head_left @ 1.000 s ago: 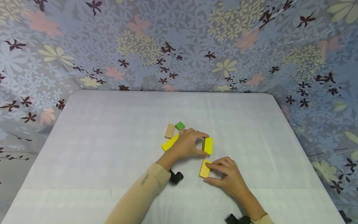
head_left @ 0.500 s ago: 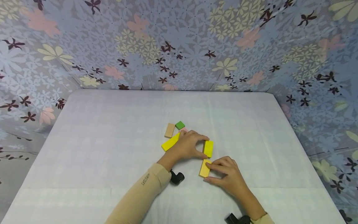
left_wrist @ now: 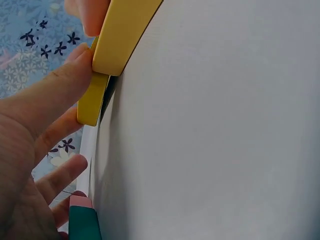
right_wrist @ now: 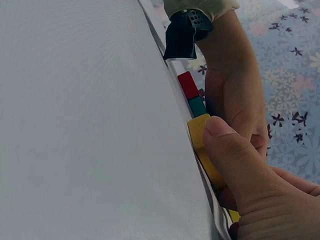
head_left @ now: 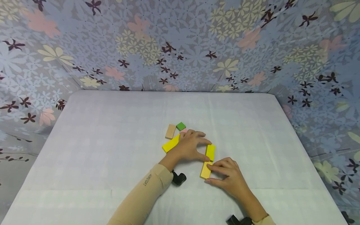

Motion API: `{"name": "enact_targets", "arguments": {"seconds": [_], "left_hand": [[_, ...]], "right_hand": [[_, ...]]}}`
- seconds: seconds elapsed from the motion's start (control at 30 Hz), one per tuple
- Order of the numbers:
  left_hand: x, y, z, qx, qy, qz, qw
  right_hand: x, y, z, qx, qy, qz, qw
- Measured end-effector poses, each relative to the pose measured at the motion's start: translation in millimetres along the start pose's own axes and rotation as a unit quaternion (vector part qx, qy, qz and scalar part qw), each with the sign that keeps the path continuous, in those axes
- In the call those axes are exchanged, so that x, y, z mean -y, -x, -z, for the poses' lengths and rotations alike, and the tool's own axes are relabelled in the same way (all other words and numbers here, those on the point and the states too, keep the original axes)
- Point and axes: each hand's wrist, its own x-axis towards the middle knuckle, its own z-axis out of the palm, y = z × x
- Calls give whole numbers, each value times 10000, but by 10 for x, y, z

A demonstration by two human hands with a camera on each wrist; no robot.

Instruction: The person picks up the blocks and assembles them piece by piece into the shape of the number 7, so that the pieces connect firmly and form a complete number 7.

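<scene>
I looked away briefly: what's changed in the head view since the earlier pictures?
The left hand has moved the bright yellow block toward the right hand, closing the gap to the paler yellow block, which it now appears to meet. The pink block has come partly into sight beside the left hand. Nothing was let go. The right hand keeps its hold; the tan block and green block lie as before.
</scene>
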Motion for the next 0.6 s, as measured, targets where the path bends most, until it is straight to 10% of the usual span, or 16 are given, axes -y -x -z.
{"name": "enact_targets", "arguments": {"seconds": [0.6], "left_hand": [[-20, 26, -5, 56, -189, -27, 9998]], "right_hand": [[-2, 10, 2, 18, 60, -69, 10000]]}}
